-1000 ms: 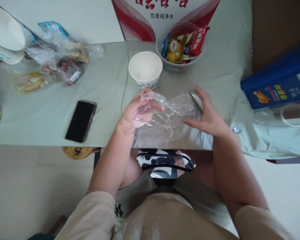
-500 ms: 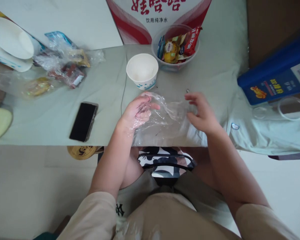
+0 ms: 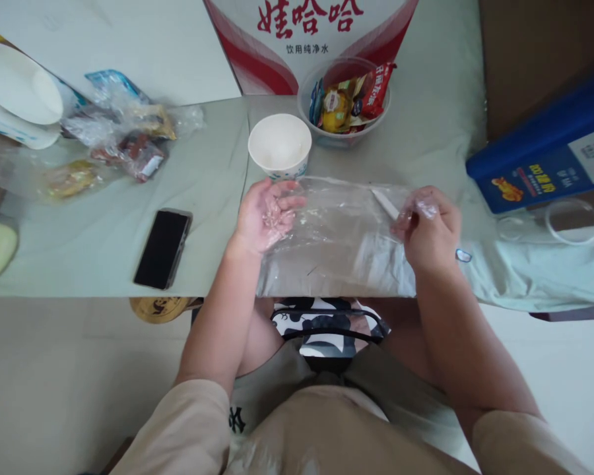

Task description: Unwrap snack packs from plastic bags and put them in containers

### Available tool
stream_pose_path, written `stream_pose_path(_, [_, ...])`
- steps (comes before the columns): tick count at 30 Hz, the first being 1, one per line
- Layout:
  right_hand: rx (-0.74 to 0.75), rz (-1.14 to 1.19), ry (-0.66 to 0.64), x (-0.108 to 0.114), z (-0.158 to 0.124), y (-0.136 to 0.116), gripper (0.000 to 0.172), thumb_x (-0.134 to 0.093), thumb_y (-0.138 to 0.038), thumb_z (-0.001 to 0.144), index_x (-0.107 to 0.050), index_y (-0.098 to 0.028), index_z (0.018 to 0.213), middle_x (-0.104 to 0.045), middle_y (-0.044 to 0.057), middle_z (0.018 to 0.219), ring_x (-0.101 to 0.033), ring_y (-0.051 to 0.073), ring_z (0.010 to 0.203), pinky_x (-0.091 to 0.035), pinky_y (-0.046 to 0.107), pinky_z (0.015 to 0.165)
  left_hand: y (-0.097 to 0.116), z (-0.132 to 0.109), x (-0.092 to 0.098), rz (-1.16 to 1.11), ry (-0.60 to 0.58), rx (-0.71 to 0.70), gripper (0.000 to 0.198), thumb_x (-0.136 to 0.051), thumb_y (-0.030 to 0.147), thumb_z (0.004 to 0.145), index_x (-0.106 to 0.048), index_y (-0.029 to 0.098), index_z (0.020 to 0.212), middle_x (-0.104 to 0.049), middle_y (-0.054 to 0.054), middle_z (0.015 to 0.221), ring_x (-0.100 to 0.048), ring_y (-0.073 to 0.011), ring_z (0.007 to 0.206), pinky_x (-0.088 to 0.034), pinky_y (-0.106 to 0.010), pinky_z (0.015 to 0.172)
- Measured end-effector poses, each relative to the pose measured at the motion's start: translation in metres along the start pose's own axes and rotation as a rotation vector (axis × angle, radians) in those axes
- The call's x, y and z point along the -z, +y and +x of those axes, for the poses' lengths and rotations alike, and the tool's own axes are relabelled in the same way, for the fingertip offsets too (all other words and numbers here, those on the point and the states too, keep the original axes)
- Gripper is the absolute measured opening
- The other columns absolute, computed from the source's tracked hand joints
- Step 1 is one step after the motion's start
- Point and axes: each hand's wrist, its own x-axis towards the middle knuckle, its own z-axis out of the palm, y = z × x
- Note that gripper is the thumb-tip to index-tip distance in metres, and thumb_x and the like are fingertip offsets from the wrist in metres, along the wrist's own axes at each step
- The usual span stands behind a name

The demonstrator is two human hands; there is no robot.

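Clear plastic film (image 3: 334,211) stretches between my two hands above the table's front part; whether it is a bag or a single sheet I cannot tell. My left hand (image 3: 270,214) is turned palm up, its fingers half curled around crinkled film. At the other end, my right hand (image 3: 430,224) pinches a bunched bit of the film between thumb and fingers. A narrow white strip (image 3: 386,203) shows beside the right fingers. Just beyond my left hand stands a white paper bowl (image 3: 280,145), with a clear plastic tub (image 3: 346,135) of wrapped snacks behind it.
A phone (image 3: 163,248) lies to the left. Crumpled snack packets (image 3: 129,138) and stacked paper bowls (image 3: 22,86) are at the far left. A red and white carton (image 3: 307,39) stands at the back. On the right are a blue box (image 3: 539,158) and a clear plastic cup (image 3: 571,221).
My right hand has moved right and closed on the film, which is now drawn out wide. The left hand has turned slightly, palm more upward. The view has tilted a little.
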Motion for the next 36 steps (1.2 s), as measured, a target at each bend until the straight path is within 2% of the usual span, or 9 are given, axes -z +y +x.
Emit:
stream_pose_path(2, [-0.073, 0.085, 0.089, 0.0, 0.005, 0.0, 0.044, -0.075, -0.057, 0.085, -0.051, -0.026, 0.066, -0.037, -0.008, 0.049, -0.03, 0.008, 0.039, -0.027, 0.023, 0.038, 0.0, -0.001, 0.0, -0.014, -0.039, -0.086, 0.054, -0.073, 0.07, 0.083, -0.073, 0.022, 0.109, -0.08, -0.011, 0.104, -0.076, -0.0201, 0.073, -0.057, -0.027, 0.056])
stream_pose_path(5, [-0.2, 0.151, 0.158, 0.001, 0.014, 0.003, 0.04, -0.074, -0.054, 0.083, -0.049, -0.026, 0.069, -0.032, -0.009, 0.05, -0.026, 0.009, 0.039, -0.024, 0.024, 0.035, -0.004, -0.004, 0.0, 0.025, -0.125, -0.1, 0.065, -0.091, 0.056, 0.072, -0.068, 0.028, 0.126, -0.075, -0.012, 0.129, -0.078, -0.0284, 0.104, -0.065, -0.037, 0.08])
stream_pose_path(8, [-0.252, 0.161, 0.172, 0.005, 0.019, 0.006, 0.037, -0.071, -0.053, 0.085, -0.049, -0.027, 0.072, -0.031, -0.01, 0.051, -0.025, 0.01, 0.039, -0.023, 0.025, 0.035, -0.009, -0.002, 0.004, 0.11, -0.059, -0.053, 0.052, -0.092, 0.043, 0.074, -0.071, 0.024, 0.117, -0.079, -0.011, 0.113, -0.079, -0.0236, 0.087, -0.062, -0.03, 0.067])
stream_pose_path(13, [-0.164, 0.112, 0.144, 0.007, 0.016, 0.004, 0.033, -0.072, -0.05, 0.084, -0.052, -0.027, 0.071, -0.031, -0.009, 0.051, -0.024, 0.01, 0.039, -0.016, 0.025, 0.035, -0.012, 0.003, 0.008, 0.142, 0.164, -0.092, 0.024, -0.083, 0.037, 0.081, -0.066, 0.02, 0.083, -0.071, -0.002, 0.07, -0.064, -0.011, 0.05, -0.039, -0.018, 0.04])
stream_pose_path(16, [-0.171, 0.08, 0.165, 0.007, 0.014, -0.001, 0.029, -0.071, -0.046, 0.082, -0.054, -0.027, 0.069, -0.034, -0.008, 0.049, -0.024, 0.009, 0.039, -0.011, 0.024, 0.035, -0.01, 0.0, 0.005, 0.115, 0.16, -0.159, 0.028, -0.085, 0.024, 0.072, -0.063, 0.022, 0.089, -0.072, 0.002, 0.072, -0.062, -0.0084, 0.049, -0.032, -0.016, 0.038])
stream_pose_path(19, [-0.207, 0.064, 0.184, 0.007, 0.014, -0.005, 0.028, -0.072, -0.048, 0.079, -0.056, -0.026, 0.072, -0.037, -0.009, 0.049, -0.025, 0.008, 0.038, -0.011, 0.022, 0.034, -0.009, -0.003, 0.004, 0.121, 0.165, -0.269, 0.041, -0.085, 0.02, 0.07, -0.062, 0.027, 0.103, -0.074, 0.005, 0.079, -0.061, -0.0072, 0.051, -0.036, -0.017, 0.043])
stream_pose_path(25, [-0.261, 0.126, 0.19, 0.009, 0.015, -0.009, 0.033, -0.077, -0.048, 0.075, -0.053, -0.028, 0.085, -0.041, -0.012, 0.049, -0.024, 0.006, 0.035, -0.011, 0.02, 0.034, -0.009, -0.006, 0.004, 0.184, 0.19, -0.269, 0.05, -0.086, 0.045, 0.079, -0.06, 0.032, 0.12, -0.071, 0.004, 0.071, -0.061, -0.0105, 0.047, -0.031, -0.02, 0.043])
stream_pose_path(29, [-0.238, 0.163, 0.209, 0.012, 0.017, -0.007, 0.029, -0.074, -0.042, 0.075, -0.054, -0.03, 0.092, -0.042, -0.013, 0.051, -0.024, 0.008, 0.036, -0.01, 0.021, 0.036, -0.01, -0.006, 0.004, 0.228, 0.131, -0.215, 0.049, -0.086, 0.038, 0.079, -0.059, 0.032, 0.12, -0.065, 0.008, 0.061, -0.055, -0.0092, 0.041, -0.027, -0.02, 0.041])
stream_pose_path(36, [-0.044, 0.142, 0.163, 0.017, 0.016, -0.006, 0.035, -0.075, -0.033, 0.078, -0.053, -0.035, 0.106, -0.052, -0.009, 0.067, -0.041, 0.011, 0.048, -0.03, 0.023, 0.044, -0.007, -0.001, 0.005, 0.124, 0.211, -0.448, 0.029, -0.082, 0.041, 0.085, -0.062, 0.031, 0.103, -0.062, 0.007, 0.063, -0.053, -0.0069, 0.047, -0.035, -0.02, 0.047])
